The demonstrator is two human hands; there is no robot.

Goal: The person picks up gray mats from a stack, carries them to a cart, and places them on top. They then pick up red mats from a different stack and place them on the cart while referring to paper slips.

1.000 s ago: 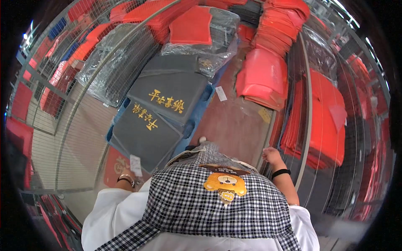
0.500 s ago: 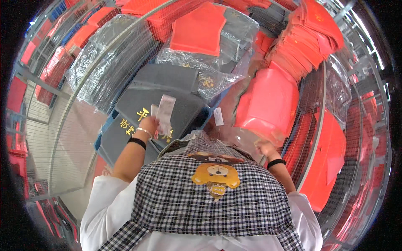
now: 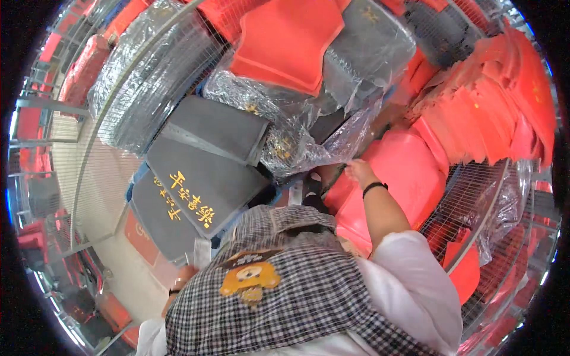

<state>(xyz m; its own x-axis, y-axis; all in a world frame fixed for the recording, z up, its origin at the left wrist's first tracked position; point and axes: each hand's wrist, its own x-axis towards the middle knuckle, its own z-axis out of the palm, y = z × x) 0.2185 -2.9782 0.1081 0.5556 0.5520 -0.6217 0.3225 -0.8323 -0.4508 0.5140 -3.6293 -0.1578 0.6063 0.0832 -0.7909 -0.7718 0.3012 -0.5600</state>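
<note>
At the lower left, my left hand [image 3: 186, 275] is partly hidden by my apron. It holds white paper slips [image 3: 202, 254] beside the lower corner of the grey mats. My right hand [image 3: 360, 172] reaches forward over a red plastic-looking bundle [image 3: 392, 178]. Its fingers are closed at the edge of the clear plastic film [image 3: 323, 159], which stretches from the grey stack toward them. The grey mats [image 3: 202, 172] bear gold lettering and lie in an overlapping pile, the topmost one folded over at its far end.
A red mat [image 3: 285, 44] lies on the wrapped grey stack ahead. Red mats [image 3: 487, 101] are piled at the right. Wire mesh racks [image 3: 83, 196] stand on both sides, with a film-wrapped grey stack [image 3: 145, 77] at the left. One shoe [image 3: 313, 183] shows below.
My left hand has drawn back toward my body with the paper slips. My right hand has moved forward to the film edge. My view and body have turned.
</note>
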